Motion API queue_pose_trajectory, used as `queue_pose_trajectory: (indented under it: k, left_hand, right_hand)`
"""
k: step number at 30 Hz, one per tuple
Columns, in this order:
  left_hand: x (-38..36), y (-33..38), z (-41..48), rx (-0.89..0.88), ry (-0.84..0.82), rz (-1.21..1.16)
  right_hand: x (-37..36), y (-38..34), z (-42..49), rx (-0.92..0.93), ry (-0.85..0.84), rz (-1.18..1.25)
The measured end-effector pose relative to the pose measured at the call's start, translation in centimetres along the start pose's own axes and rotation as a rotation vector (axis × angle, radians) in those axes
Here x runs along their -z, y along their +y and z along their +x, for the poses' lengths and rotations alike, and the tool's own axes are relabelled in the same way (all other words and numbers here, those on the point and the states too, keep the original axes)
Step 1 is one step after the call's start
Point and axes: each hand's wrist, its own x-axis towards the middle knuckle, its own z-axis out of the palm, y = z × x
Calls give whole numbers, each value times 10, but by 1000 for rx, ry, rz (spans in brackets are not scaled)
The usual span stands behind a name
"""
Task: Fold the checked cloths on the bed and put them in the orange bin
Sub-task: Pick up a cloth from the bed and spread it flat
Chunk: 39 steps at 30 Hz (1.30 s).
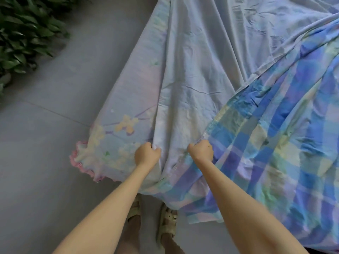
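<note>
Grey tiled floor (45, 143) underfoot; green leafy plant (23, 33) at upper left. Bed is draped in a pale blue floral sheet with pink frilled edge (117, 129). The blue, purple and yellow checked cloth (275, 134) lies over the bed's right side, its near corner hanging off toward the floor. Your right grip (200, 151) is fisted, pinching the cloth's hemmed edge. Your left grip (147, 154), near it, is fisted round a bunch of pale blue fabric (183, 88); cannot tell whether that is sheet or cloth underside. Your beige sandals (167, 226) show below the hanging corner.
</note>
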Motion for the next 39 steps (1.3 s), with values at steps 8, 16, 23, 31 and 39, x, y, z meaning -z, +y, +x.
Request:
queue_pose_trajectory:
  k: [8,16,23,31,39]
  left_hand:
    - [71,-21,6,-267,133,14]
    - [86,-39,26,-171,127,151]
    - [80,22,0,-51,-218,-485]
    - [39,74,31,-121,-259,-141]
    - [38,96,48,-246,-174,-11]
  right_hand:
    - [-9,-18,-1,-39,14,-48]
    - [11,-25,-27,97,115,42]
    - [11,-62,-98,543,-5,207]
    - [20,-47,-48,364,-468,379]
    - [86,-101,99,214,-25,411]
